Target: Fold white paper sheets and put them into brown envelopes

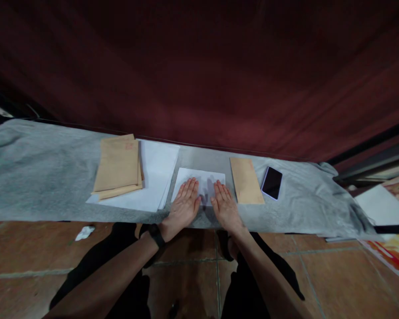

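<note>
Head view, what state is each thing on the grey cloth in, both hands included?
Left hand: open, palm down on the small white paper.
Right hand: open, palm down, fingers over the paper's right side.
Small white paper: lying flat; folded or not, unclear.
Brown envelopes: stacked unevenly.
White sheets: overlapping, partly covered.
Single envelope: lying flat.
Phone: face up, screen dark.

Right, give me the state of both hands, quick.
Left hand: open, palm down, fingers flat on the left part of the white paper.
Right hand: open, palm down, fingers flat on its right part.
</note>
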The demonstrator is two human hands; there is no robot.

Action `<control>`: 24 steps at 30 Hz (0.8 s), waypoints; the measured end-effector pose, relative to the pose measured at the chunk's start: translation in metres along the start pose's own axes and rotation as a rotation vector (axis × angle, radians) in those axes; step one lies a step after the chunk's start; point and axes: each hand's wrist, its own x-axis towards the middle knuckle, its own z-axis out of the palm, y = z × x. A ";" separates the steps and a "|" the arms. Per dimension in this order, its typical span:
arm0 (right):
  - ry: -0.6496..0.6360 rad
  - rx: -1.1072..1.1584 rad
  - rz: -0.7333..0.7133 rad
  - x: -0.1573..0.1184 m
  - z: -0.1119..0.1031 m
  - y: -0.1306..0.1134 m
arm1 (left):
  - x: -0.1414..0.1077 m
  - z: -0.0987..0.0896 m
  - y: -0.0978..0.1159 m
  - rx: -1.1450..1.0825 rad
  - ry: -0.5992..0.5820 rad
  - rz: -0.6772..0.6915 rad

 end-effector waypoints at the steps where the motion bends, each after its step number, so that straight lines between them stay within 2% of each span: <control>1: -0.022 0.019 -0.014 0.004 0.000 -0.004 | 0.001 0.001 0.003 -0.002 -0.020 0.007; 5: -0.095 0.047 -0.032 0.018 0.005 -0.012 | 0.003 0.009 0.013 0.031 -0.085 0.029; 8: -0.114 0.020 -0.019 0.026 0.012 -0.008 | 0.003 0.012 0.015 0.055 -0.079 0.020; 16: -0.033 -0.110 0.078 0.032 0.021 0.012 | 0.002 0.012 0.003 0.038 -0.025 -0.034; 24: 0.036 -0.089 0.135 0.039 0.015 0.014 | 0.008 0.009 -0.009 0.036 -0.021 -0.144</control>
